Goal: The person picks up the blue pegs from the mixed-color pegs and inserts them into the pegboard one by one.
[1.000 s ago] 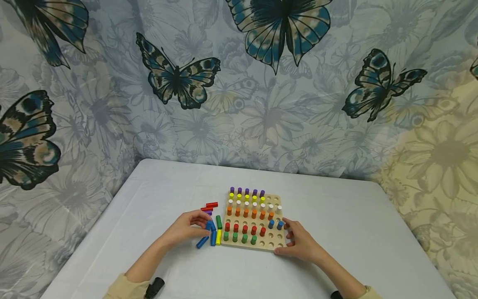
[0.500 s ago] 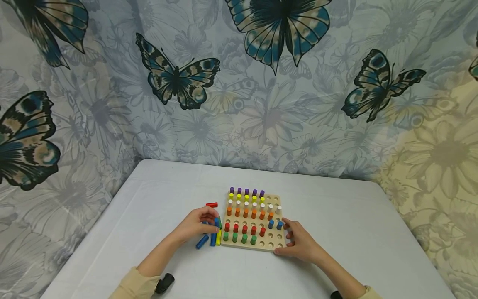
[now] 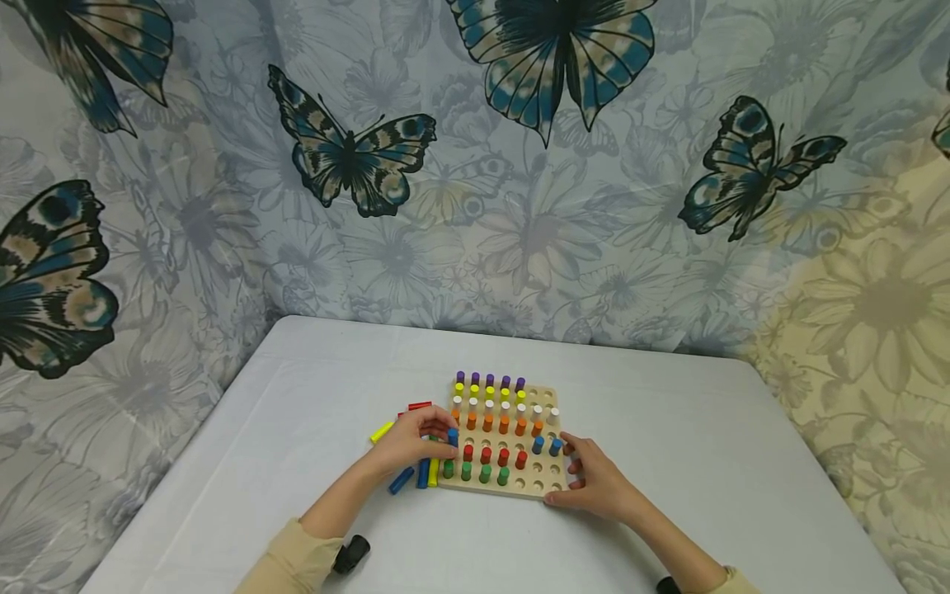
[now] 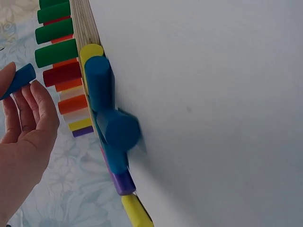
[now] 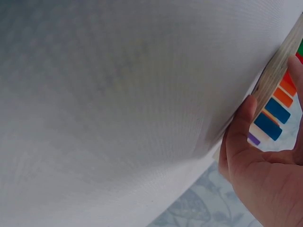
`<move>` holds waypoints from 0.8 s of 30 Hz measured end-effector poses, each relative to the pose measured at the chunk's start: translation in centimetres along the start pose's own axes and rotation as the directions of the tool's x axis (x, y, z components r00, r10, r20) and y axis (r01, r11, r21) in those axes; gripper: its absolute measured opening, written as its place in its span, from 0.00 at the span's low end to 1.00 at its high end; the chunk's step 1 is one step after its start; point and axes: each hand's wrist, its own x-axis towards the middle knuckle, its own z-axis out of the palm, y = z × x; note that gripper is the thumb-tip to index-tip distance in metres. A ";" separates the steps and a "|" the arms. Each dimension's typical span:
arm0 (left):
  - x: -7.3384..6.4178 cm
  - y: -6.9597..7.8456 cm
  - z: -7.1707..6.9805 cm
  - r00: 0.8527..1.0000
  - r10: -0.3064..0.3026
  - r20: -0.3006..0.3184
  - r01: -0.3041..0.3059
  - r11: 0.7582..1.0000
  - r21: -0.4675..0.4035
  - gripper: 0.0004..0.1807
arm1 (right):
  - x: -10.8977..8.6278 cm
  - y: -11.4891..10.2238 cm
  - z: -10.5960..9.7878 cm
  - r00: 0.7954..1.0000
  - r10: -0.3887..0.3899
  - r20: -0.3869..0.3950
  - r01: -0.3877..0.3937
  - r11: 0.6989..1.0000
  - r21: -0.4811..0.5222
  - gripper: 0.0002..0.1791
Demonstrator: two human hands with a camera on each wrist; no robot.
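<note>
A white bench (image 3: 475, 544) stood before a backdrop printed with butterflies (image 3: 352, 157). On it lay a wooden pegboard (image 3: 529, 476), filled in rows of purple, yellow, white, orange, red and green pegs, with two blue ones at the right of another row. Loose beside its left edge were a yellow peg (image 3: 434, 473), blue pegs (image 3: 402, 480) and a red peg (image 3: 419, 405). Standing red and orange pegs flanked the spot under the left grip (image 3: 416, 436), which covered part of the board's left side.

The held blue peg (image 3: 453, 437) sat between thumb and fingertips, clamped there, above the board's left end. The left forearm slanted in from below, palm turned inward. The right grip (image 3: 599, 483) was closed round the board's near right corner, thumb along the near edge.
</note>
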 end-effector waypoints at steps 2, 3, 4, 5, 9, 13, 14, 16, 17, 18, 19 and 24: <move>0.2 0.2 0.3 1.000 -0.010 -0.002 0.010 1.000 0.001 0.18 | 0.0 0.0 0.0 1.000 -0.003 -0.003 0.003 1.000 -0.003 0.55; 0.3 0.3 0.4 1.000 -0.013 -0.002 0.013 1.000 0.002 0.19 | 0.0 0.0 0.0 1.000 -0.005 -0.003 0.005 1.000 -0.006 0.55; 0.4 0.4 0.6 1.000 -0.020 -0.002 0.020 1.000 -0.001 0.19 | 0.0 0.1 0.0 1.000 -0.006 -0.005 0.006 1.000 -0.005 0.55; 0.5 0.5 0.7 1.000 -0.019 -0.002 0.019 1.000 -0.003 0.19 | 0.1 0.1 0.0 1.000 -0.006 -0.006 0.006 1.000 -0.007 0.55; 0.9 0.8 1.2 1.000 -0.003 0.001 0.003 1.000 -0.002 0.18 | 0.1 0.3 0.1 1.000 -0.006 -0.002 0.006 1.000 -0.008 0.55; 1.3 1.0 1.7 1.000 0.008 0.005 -0.008 1.000 0.015 0.17 | 0.1 0.3 0.1 1.000 -0.005 0.002 0.005 1.000 -0.010 0.55; 1.4 1.1 1.9 1.000 0.007 0.007 -0.007 1.000 0.014 0.17 | 0.1 0.2 0.1 1.000 -0.005 0.001 0.005 1.000 -0.011 0.55; 1.5 1.2 2.1 1.000 0.012 0.014 -0.012 1.000 0.011 0.17 | 0.0 0.1 0.0 1.000 -0.009 -0.002 0.009 1.000 -0.008 0.55; 1.6 1.2 2.2 1.000 0.014 0.018 -0.014 1.000 0.008 0.17 | 0.0 0.1 0.0 1.000 -0.010 -0.003 0.010 1.000 -0.007 0.54; 1.7 1.3 2.4 1.000 0.015 0.023 -0.015 1.000 0.004 0.17 | 0.0 0.0 0.0 1.000 -0.012 -0.004 0.012 1.000 -0.004 0.54; 1.8 1.3 2.5 0.999 0.020 0.028 -0.020 1.000 0.000 0.17 | 0.0 0.0 -0.1 1.000 -0.013 -0.005 0.013 1.000 -0.002 0.54; 2.4 1.3 3.0 0.998 0.040 0.041 -0.040 0.999 -0.005 0.16 | -0.1 -0.2 -0.1 1.000 -0.006 0.001 0.006 1.000 0.003 0.54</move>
